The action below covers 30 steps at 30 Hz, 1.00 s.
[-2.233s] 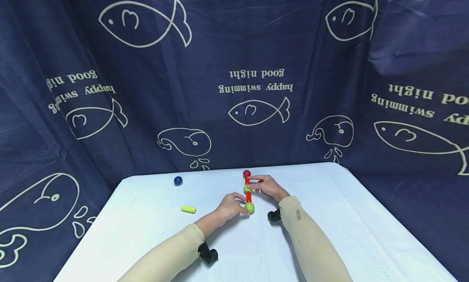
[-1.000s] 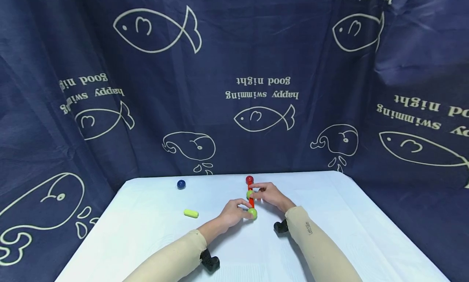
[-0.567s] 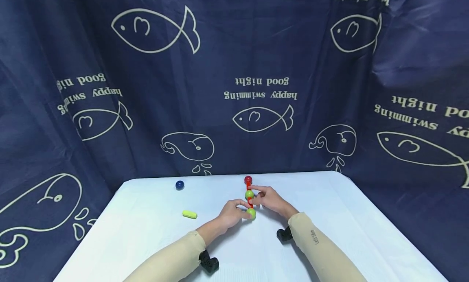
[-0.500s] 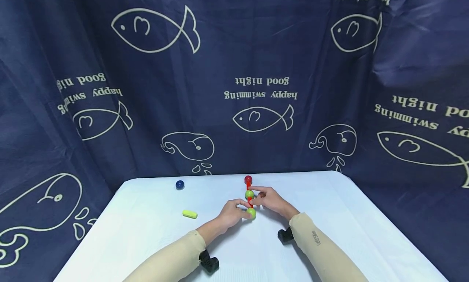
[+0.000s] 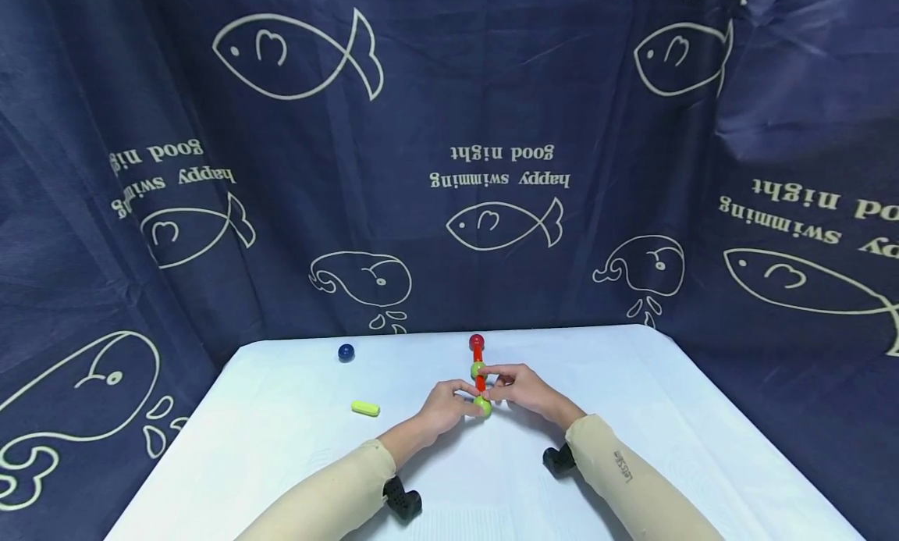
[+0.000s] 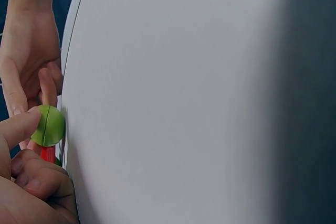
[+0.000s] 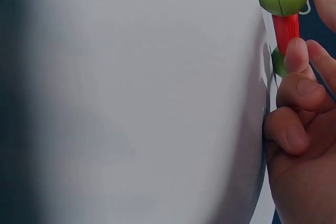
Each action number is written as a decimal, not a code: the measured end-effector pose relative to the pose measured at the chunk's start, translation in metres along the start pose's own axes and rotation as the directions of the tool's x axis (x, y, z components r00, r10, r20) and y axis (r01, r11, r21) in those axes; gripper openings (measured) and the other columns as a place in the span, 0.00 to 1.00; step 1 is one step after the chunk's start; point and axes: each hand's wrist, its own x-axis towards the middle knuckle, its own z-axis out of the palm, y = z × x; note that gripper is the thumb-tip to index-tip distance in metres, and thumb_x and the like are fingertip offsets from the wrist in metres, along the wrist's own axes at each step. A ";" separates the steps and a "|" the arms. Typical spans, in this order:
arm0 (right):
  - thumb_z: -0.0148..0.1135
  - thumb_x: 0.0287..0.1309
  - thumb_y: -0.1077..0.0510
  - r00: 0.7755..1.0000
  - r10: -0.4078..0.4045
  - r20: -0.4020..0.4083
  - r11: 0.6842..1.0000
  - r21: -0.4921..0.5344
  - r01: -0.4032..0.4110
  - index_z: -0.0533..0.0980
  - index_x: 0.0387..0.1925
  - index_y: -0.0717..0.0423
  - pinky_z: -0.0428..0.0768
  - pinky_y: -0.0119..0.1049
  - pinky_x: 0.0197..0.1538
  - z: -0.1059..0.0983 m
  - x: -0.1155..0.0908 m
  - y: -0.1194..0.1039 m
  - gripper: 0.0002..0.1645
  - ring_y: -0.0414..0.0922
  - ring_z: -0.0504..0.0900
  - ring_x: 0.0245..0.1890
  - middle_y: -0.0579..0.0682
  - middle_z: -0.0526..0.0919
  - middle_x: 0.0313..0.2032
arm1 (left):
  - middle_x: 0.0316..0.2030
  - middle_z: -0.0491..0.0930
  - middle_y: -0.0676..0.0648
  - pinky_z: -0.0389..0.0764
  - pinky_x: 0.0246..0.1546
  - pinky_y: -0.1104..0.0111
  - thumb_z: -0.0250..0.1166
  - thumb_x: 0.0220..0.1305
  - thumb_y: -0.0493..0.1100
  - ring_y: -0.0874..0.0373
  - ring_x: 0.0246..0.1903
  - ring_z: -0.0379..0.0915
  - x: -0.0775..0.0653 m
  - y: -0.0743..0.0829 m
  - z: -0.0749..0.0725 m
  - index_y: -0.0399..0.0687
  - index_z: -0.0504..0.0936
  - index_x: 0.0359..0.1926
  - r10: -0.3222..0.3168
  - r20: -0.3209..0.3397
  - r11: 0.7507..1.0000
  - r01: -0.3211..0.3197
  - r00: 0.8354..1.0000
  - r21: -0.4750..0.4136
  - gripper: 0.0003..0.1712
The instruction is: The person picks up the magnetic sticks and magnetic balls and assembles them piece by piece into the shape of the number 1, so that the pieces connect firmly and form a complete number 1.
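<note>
A straight chain of magnetic building pieces lies on the white table: a red ball (image 5: 477,342) at the far end, a red stick (image 5: 477,354), a green ball (image 5: 478,369), another red stick (image 5: 481,383) and a nearer green ball (image 5: 482,406). My left hand (image 5: 444,410) holds the nearer green ball from the left, its thumb on the ball's side. From the right, my right hand (image 5: 523,390) reaches round the nearer red stick, thumb close to the near ball and index finger by the middle ball. Fingers partly cover that stick in both wrist views.
A dark blue ball (image 5: 346,353) lies at the back left of the table (image 5: 295,416). Nearer, left of the chain, is a loose yellow-green stick (image 5: 365,408). A navy curtain (image 5: 393,135) with fish drawings hangs behind the table.
My right hand has slid nearer along the chain, its thumb passing from the middle green ball to the nearer stick. My left hand stays at the near ball.
</note>
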 end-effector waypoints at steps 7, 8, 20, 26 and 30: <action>0.72 0.55 0.57 1.000 -0.010 0.013 1.000 0.023 0.010 0.78 0.62 0.60 0.69 0.32 0.29 0.000 -0.004 -0.003 0.32 0.42 0.70 0.27 0.49 0.78 0.29 | 0.25 0.73 0.53 0.66 0.30 0.68 0.77 0.53 0.41 0.58 0.28 0.66 0.001 0.002 0.000 0.46 0.85 0.41 -0.011 0.002 1.000 0.011 1.000 0.001 0.14; 0.72 0.55 0.57 1.000 -0.013 0.015 1.000 0.025 0.012 0.77 0.62 0.60 0.68 0.32 0.28 0.000 -0.004 -0.004 0.32 0.42 0.70 0.26 0.49 0.78 0.28 | 0.25 0.73 0.53 0.66 0.31 0.68 0.77 0.53 0.41 0.58 0.29 0.66 0.001 0.002 0.000 0.45 0.85 0.41 -0.011 0.002 1.000 0.011 1.000 0.001 0.14; 0.73 0.54 0.58 0.998 -0.014 0.055 0.999 0.032 0.012 0.76 0.64 0.60 0.67 0.30 0.28 0.000 -0.001 0.000 0.34 0.40 0.69 0.25 0.46 0.77 0.25 | 0.23 0.76 0.52 0.68 0.32 0.68 0.77 0.52 0.41 0.58 0.29 0.67 -0.003 0.006 -0.003 0.43 0.85 0.43 -0.007 -0.005 1.000 0.007 1.000 -0.011 0.17; 0.73 0.55 0.58 0.998 -0.008 0.062 0.999 0.046 0.005 0.75 0.64 0.60 0.67 0.31 0.29 0.000 -0.001 0.000 0.35 0.41 0.69 0.25 0.46 0.77 0.25 | 0.23 0.75 0.52 0.68 0.32 0.69 0.78 0.52 0.43 0.59 0.28 0.67 -0.004 0.005 -0.005 0.43 0.85 0.43 -0.017 -0.016 1.000 0.017 1.000 -0.008 0.17; 0.73 0.56 0.58 0.998 -0.005 0.061 0.998 0.055 0.002 0.75 0.65 0.60 0.68 0.33 0.30 0.000 -0.002 0.001 0.34 0.41 0.70 0.26 0.47 0.78 0.26 | 0.28 0.75 0.52 0.68 0.33 0.69 0.76 0.52 0.43 0.58 0.30 0.67 -0.004 0.005 -0.007 0.45 0.86 0.44 -0.034 -0.019 0.999 0.034 0.999 -0.001 0.17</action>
